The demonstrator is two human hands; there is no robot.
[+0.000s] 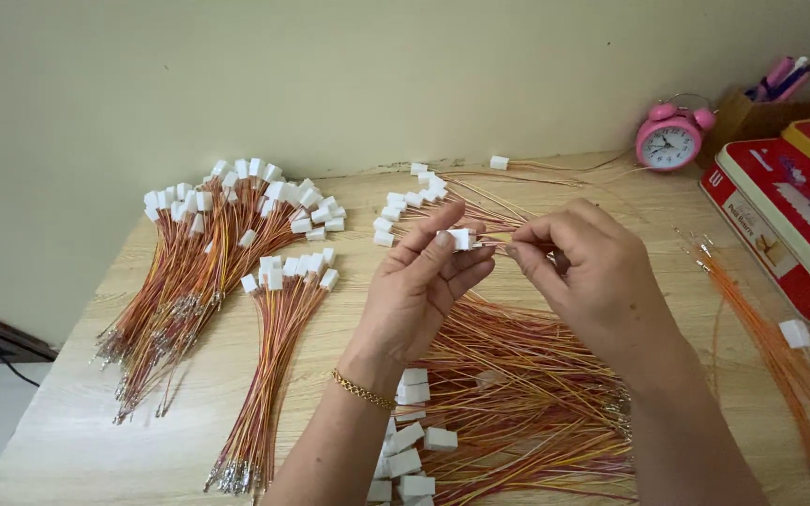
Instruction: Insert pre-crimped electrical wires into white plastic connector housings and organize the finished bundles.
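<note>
My left hand [421, 286] pinches a small white plastic connector [461, 238] between thumb and fingers, held above the wooden table [67, 412]. My right hand [592, 272] grips thin orange and yellow wires [497, 245] right at the connector's end. Both hands meet over a loose heap of orange, red and yellow wires [527, 394]. A gold bracelet [363, 390] sits on my left wrist. Loose white connectors [410, 440] lie just below my left forearm.
Bundles of wires with white connectors fitted lie at the left [208, 253], centre left [274, 347] and far centre [414, 201]. Loose orange wires [780, 347] run along the right. A red tin [780, 225], pink alarm clock [669, 139] and pen holder [761, 108] stand at the back right.
</note>
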